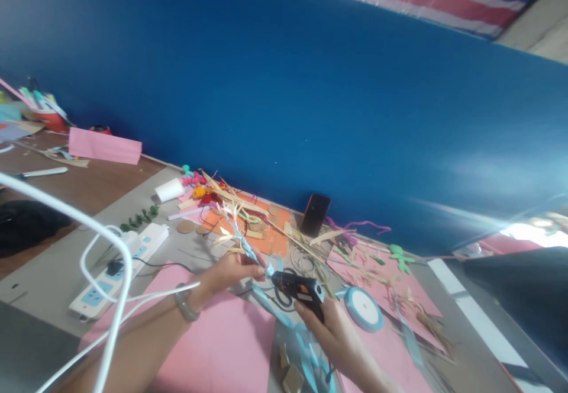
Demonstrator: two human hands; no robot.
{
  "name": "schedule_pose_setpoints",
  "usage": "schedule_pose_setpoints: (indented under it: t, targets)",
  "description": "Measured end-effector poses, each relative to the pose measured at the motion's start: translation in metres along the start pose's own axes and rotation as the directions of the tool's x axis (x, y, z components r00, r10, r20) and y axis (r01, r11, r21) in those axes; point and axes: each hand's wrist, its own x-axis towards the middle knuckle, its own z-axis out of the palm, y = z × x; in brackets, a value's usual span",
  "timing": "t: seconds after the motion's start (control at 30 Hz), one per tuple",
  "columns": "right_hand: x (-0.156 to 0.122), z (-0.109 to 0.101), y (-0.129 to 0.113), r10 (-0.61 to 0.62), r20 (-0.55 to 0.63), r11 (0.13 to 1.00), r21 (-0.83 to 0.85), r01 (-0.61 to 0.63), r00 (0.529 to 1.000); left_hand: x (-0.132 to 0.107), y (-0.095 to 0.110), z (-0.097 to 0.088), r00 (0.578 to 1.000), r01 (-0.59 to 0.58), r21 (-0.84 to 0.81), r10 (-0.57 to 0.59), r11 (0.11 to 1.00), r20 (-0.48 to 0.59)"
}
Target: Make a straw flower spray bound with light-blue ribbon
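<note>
My left hand (237,271), with a bracelet at the wrist, pinches a bundle of pale strands (245,245) wrapped in light-blue ribbon, its frayed end pointing up and left. In my right hand (332,325) is a black glue gun (295,286), its nozzle close to the wrapped end by my left fingers. Whether the nozzle touches the ribbon I cannot tell. Loose light-blue ribbon (306,345) trails down between the hands. Just right of the glue gun lies a spool of blue ribbon (364,309). Pink paper (217,340) lies beneath my left forearm.
A white power strip (119,271) and a white cable (126,269) are at the left. Dry strips (239,195) and orange paper (275,239) lie at the back, near a phone (315,214) leaning on the blue partition (284,103). A green figure (400,258) is at right.
</note>
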Motion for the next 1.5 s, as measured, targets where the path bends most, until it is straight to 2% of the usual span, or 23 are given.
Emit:
schedule_pose_setpoints:
  t: [0.13, 0.3, 0.37, 0.5, 0.63, 0.73, 0.83, 0.93, 1.0, 1.07, 1.13, 1.27, 1.37, 1.5]
  targets:
    - [0.0, 0.001, 0.006, -0.003, -0.049, 1.0, 0.021, 0.004, 0.999, 0.0, 0.001, 0.0, 1.0, 0.017, -0.025, -0.017, 1.0, -0.006]
    - [-0.001, -0.006, 0.015, -0.084, -0.133, 0.995, 0.037, 0.089, 0.988, 0.001, 0.002, 0.002, 0.997, 0.049, -0.033, -0.051, 0.998, -0.06]
    - [0.0, -0.011, 0.022, -0.086, -0.191, 0.996, -0.053, 0.077, 0.978, 0.002, 0.002, 0.003, 0.994, 0.067, -0.019, -0.069, 0.998, -0.084]
    - [0.007, -0.018, 0.046, -0.046, -0.296, 0.938, -0.341, -0.06, 0.954, 0.003, 0.004, 0.005, 0.994, 0.038, 0.03, -0.035, 0.999, -0.107]
    - [0.016, -0.013, 0.083, -0.015, -0.282, 0.843, -0.519, -0.14, 0.959, 0.002, 0.009, 0.007, 0.993, 0.003, 0.12, 0.012, 0.993, -0.122]
    - [0.02, -0.009, 0.109, 0.049, -0.268, 0.78, -0.591, -0.204, 0.962, 0.001, 0.01, 0.007, 0.992, -0.018, 0.165, 0.038, 0.986, -0.119]
    - [0.017, -0.008, 0.118, 0.039, -0.303, 0.734, -0.638, -0.233, 0.952, 0.001, 0.007, 0.007, 0.991, -0.04, 0.173, 0.061, 0.984, -0.119]
    - [0.008, -0.007, 0.103, -0.134, -0.43, 0.712, -0.668, -0.215, 0.893, 0.003, -0.002, 0.006, 0.989, -0.046, 0.178, 0.07, 0.983, -0.132]
    - [0.003, -0.001, 0.081, -0.243, -0.446, 0.802, -0.592, -0.08, 0.862, 0.005, -0.01, 0.007, 0.989, -0.027, 0.142, 0.047, 0.99, -0.137]
    - [0.002, 0.01, 0.053, -0.292, -0.401, 0.9, -0.421, 0.108, 0.868, 0.006, -0.016, 0.007, 0.988, 0.008, 0.095, 0.006, 0.995, -0.153]
    - [0.005, 0.023, 0.025, -0.275, -0.357, 0.951, -0.235, 0.199, 0.893, 0.005, -0.02, 0.008, 0.988, 0.034, 0.077, -0.022, 0.996, -0.151]
    - [0.023, 0.043, -0.015, -0.179, -0.286, 0.98, 0.034, 0.196, 0.941, 0.004, -0.022, 0.009, 0.987, -0.005, 0.128, 0.025, 0.992, -0.158]
    - [0.034, 0.05, -0.028, -0.122, -0.304, 0.97, 0.165, 0.178, 0.945, 0.005, -0.023, 0.008, 0.985, -0.015, 0.183, 0.046, 0.983, -0.168]
    - [0.042, 0.057, -0.027, -0.143, -0.406, 0.958, 0.171, 0.229, 0.902, 0.006, -0.022, 0.008, 0.977, 0.008, 0.283, 0.053, 0.959, -0.208]
